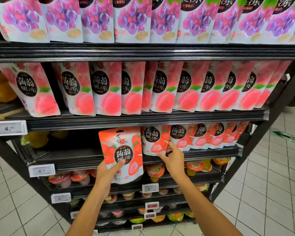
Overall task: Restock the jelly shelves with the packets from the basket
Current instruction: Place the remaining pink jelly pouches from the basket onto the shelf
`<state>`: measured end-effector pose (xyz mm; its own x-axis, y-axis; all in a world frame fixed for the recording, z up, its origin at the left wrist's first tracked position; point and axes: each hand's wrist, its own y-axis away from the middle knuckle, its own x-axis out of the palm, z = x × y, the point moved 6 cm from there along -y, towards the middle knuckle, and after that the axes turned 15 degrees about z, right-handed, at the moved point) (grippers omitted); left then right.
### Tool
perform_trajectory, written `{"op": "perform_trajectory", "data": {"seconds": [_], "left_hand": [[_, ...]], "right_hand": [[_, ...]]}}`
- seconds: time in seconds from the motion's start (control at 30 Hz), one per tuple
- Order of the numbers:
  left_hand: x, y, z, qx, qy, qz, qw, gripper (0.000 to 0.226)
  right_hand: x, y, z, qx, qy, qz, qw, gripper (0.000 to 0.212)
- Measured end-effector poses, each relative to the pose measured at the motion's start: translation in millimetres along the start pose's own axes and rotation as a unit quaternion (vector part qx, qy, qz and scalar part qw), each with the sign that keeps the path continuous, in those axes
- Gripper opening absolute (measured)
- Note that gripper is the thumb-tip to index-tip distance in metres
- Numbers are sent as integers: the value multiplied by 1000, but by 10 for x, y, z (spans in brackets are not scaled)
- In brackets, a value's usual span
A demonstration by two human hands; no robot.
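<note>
The left hand (107, 172) grips a strawberry packet (123, 150) by its lower left corner, thumb pressed on the front, holding it upright before the half-bare third shelf (71, 157), just left of the row (206, 135) of the same packets. The right hand (173, 159) is spread, thumb and forefinger touching the lower right corner of the row's end packet (152, 140), which stands on that shelf. Peach packets (109, 89) fill the shelf above, and grape packets (131, 19) the top one.
</note>
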<state>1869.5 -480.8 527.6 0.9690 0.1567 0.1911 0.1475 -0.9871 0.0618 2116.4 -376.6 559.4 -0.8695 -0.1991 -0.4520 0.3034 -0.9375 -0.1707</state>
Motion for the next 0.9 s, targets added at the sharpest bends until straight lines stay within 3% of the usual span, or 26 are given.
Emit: {"op": "perform_trajectory", "data": {"seconds": [0.27, 0.57, 0.67, 0.7, 0.77, 0.83, 0.9], "left_hand": [[65, 22, 28, -4, 3, 1, 1000, 41], [12, 37, 55, -17, -12, -7, 1000, 41], [41, 17, 29, -11, -16, 5, 1000, 48], [55, 7, 16, -7, -18, 10, 1000, 49], [93, -12, -15, 4, -23, 21, 1000, 47], [128, -31, -45, 14, -28, 27, 999, 46], [159, -46, -73, 19, -34, 32, 999, 48]], "right_hand": [[27, -64, -57, 98, 151, -78, 981, 31], [-14, 15, -56, 117, 95, -94, 984, 38], [-49, 198, 39, 66, 57, -134, 987, 30], [-17, 248, 67, 32, 9, -114, 993, 23], [155, 308, 145, -2, -112, 14, 994, 17], [390, 361, 251, -7, -156, 157, 975, 24], [549, 377, 315, -10, -167, 211, 963, 32]]}}
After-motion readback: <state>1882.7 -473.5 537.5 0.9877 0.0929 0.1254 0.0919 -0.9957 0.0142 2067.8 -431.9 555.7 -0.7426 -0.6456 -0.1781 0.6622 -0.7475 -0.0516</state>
